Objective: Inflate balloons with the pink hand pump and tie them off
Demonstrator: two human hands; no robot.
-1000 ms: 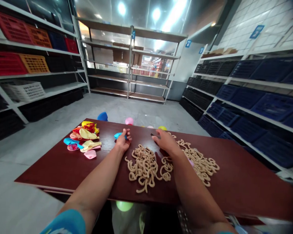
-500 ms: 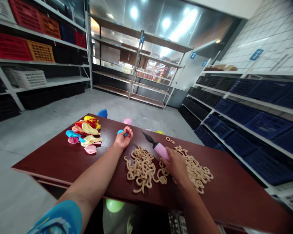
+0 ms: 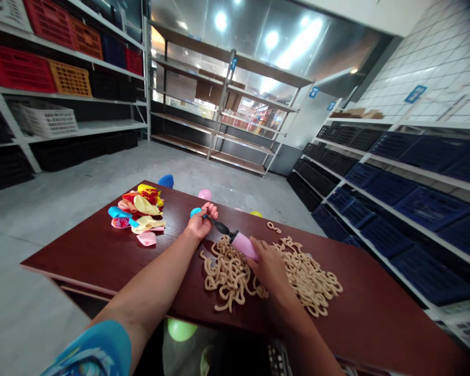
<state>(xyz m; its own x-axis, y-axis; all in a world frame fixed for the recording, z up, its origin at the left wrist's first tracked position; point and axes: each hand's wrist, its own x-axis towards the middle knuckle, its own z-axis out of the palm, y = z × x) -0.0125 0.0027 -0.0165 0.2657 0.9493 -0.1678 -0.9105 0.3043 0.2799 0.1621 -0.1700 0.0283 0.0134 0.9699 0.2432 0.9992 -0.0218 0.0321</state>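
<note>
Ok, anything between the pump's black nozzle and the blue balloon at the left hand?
Nothing visible. The black nozzle of the pink pump is at the left hand, close beside the blue balloon; whether they touch is too small to tell. The tan curled pieces lie on the table, not between them.

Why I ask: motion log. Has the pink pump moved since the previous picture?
Yes: the pump moved left against the left tan pile, toward the left hand.

The dark red-brown, wood-look tabletop looks smooth, glossy — the pink-and-black cylindrical plastic pump smooth — the curly tan strands matt.
</note>
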